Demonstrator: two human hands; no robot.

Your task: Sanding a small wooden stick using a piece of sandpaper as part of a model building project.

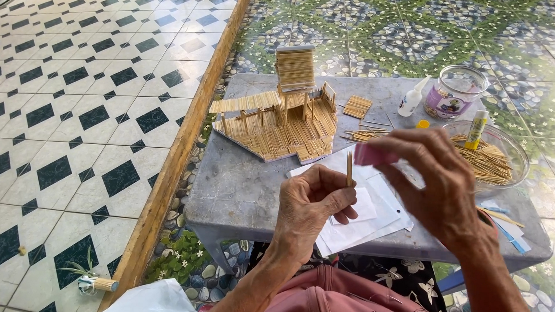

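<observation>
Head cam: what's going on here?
A person sits at a small grey table. The left hand pinches a thin wooden stick upright. The right hand holds a small pink block beside the stick's top. Whether block and stick touch is unclear. On the table stand a stick-built model house, a glass bowl of sticks, a glue bottle, a jar and white paper under the hands.

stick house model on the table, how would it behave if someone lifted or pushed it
The stick house model probably weighs little, being thin sticks. Likely fragile: its tall upright panel could snap or tip. On its flat base it would probably slide across the table, not roll.
</observation>
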